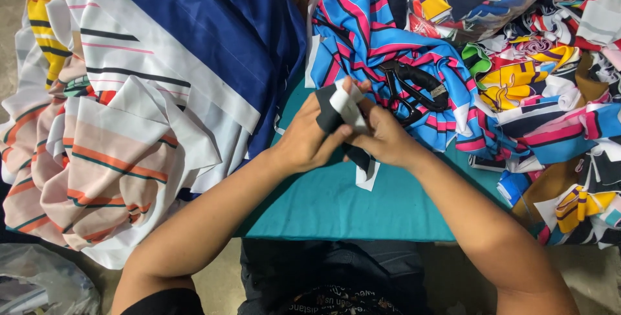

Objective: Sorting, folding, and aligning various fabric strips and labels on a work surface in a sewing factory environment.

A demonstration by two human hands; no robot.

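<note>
Slippage looks like the main risk here: the small black-and-white fabric piece (343, 111) is pinched between both hands above the teal worktop (336, 205), and because it is thin and folded over on itself, its layers could slide out of line if either grip loosens. The left hand (307, 140) has its grip closed on the piece from the left, fingers curled round the dark part, while the right hand (385, 137) has its fingertips clamped on the same piece from the right, so any uneven pull could twist it or tug it free. Black scissors (414, 88) lie just beyond the hands on a blue, pink and black striped cloth (369, 37); a careless reach could catch on them or drag that cloth along. The heap of mixed scraps (550, 95) at the right sits near enough that a dropped piece could get lost among it. The piece itself looks soft and limp, a white strip lying across black fabric, with a pale end hanging below the hands towards the worktop. Large striped fabric (129, 95) covers the left side.
</note>
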